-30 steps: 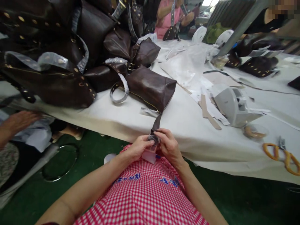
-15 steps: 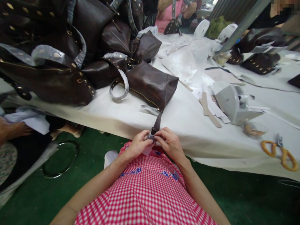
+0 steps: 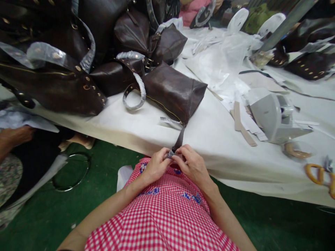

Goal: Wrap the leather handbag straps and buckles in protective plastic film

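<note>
- a dark strap (image 3: 179,137) trails from the near corner of a brown bag (image 3: 176,90), its free end meeting two bare hands in front of a checked apron (image 3: 154,219).
- the left hand (image 3: 157,165), nearer than the bag, pinches a scrap of grey, shiny wrap (image 3: 170,153) between thumb and forefinger at the strap's end.
- the right hand (image 3: 192,166) meets it from the other side, thumb and fingers curled in at the same spot; what lies between them cannot be told.
- the strap looks flat, light and bendable, likely to twist unless held close to its end; the wrap seems thin, slippery and easily torn, best gripped with fingertips.
- the bag itself appears soft-sided and heavier, its leather smooth; a tug on the strap could drag that corner.
- a handle (image 3: 142,89) in clear film curls left of the bag; a firm hold there looks safer than on the zip (image 3: 164,108) along its near side.
- scissors (image 3: 318,174) lie well to the bag's right.
</note>
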### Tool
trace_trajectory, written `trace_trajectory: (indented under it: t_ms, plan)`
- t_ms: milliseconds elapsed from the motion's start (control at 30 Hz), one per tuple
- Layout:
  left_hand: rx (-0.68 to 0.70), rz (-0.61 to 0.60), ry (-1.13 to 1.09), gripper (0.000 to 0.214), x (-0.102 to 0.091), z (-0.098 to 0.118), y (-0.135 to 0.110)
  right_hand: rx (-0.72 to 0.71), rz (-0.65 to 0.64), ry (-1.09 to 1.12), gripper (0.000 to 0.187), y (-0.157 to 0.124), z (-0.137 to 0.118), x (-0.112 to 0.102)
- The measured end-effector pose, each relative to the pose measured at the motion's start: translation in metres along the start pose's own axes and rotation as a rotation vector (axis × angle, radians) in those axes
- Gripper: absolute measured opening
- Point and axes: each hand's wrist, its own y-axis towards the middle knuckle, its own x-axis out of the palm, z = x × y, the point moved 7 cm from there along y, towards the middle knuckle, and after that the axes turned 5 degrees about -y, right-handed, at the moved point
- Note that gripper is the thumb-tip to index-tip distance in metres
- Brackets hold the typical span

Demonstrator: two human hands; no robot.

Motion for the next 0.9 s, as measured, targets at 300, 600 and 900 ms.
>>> trace_trajectory:
  t_ms: [300, 600, 900]
  plan:
    - [0.054, 0.043, 0.168, 0.015, -0.002, 0.01, -0.005, 0.146, 0.012, 0.227, 0.014, 0.006, 0.0, -0.002]
    - [-0.128, -0.138, -0.355, 0.015, 0.011, -0.004, 0.008, 0.042, 0.192, 0.009, 0.015, 0.005, -0.004, -0.011]
    - [-0.008, 0.035, -0.403, 0.043, 0.003, 0.003, 0.006, -0.15, 0.15, -0.164, 0.02, 0.009, -0.009, -0.007]
